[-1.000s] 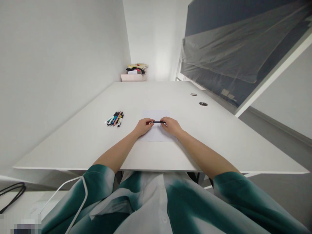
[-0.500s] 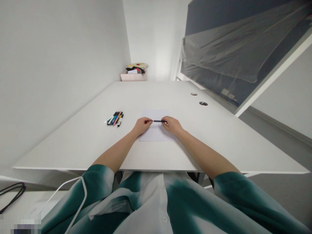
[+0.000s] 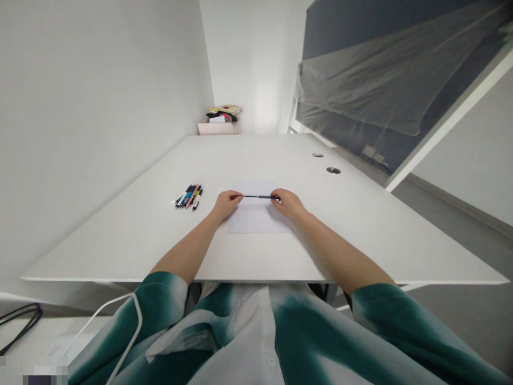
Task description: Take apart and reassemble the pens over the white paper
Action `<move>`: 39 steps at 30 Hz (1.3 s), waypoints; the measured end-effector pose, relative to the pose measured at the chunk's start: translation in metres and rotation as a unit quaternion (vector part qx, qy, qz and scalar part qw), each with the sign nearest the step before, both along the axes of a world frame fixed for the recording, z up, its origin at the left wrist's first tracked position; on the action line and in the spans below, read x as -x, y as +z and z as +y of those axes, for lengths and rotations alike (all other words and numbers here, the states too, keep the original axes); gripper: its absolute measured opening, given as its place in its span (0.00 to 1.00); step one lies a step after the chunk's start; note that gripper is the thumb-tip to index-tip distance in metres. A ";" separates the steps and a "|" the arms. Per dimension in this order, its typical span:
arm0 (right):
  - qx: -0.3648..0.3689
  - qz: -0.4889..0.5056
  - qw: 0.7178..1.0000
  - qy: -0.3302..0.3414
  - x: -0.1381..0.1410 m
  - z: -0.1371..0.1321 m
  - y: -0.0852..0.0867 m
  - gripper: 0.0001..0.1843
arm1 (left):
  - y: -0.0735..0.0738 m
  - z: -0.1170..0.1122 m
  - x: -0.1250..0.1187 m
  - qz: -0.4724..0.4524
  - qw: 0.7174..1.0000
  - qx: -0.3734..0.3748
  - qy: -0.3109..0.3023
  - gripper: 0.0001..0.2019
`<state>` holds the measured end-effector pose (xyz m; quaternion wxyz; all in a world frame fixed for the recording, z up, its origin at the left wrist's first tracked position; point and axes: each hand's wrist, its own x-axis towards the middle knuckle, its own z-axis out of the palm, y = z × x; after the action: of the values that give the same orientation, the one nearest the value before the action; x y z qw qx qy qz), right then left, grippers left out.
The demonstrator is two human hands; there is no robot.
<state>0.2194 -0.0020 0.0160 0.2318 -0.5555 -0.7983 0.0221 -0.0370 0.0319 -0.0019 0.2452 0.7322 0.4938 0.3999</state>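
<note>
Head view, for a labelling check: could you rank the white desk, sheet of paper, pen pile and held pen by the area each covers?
Largest to smallest:
1. White desk
2. Sheet of paper, partly covered
3. Pen pile
4. Held pen, thin and partly covered

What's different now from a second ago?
The hands have drawn apart: the left hand leftward, the right hand slightly rightward. More of the dark pen shows between them, including a thin left stretch. Both hands still grip it. The paper and pen pile stayed put.
</note>
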 end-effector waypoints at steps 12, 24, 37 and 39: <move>0.020 0.015 0.995 -0.098 -0.047 0.015 0.000 0.17 | 0.000 0.016 0.022 -0.069 0.996 0.026 0.044 0.12; 0.046 0.110 0.992 -0.036 0.002 0.020 -0.021 0.16 | 0.004 0.004 0.010 -0.003 0.994 0.086 -0.073 0.16; 0.009 0.027 1.000 0.006 0.003 0.023 -0.029 0.18 | 0.005 -0.001 0.004 0.133 0.988 0.019 -0.079 0.14; -0.021 0.042 0.999 0.013 0.004 0.020 -0.028 0.15 | 0.006 -0.003 0.003 0.139 0.987 0.014 -0.079 0.13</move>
<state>0.2159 0.0184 -0.0116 0.2765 -0.5388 -0.7951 0.0321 -0.0396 0.0290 0.0040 0.2151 0.8138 0.4692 0.2670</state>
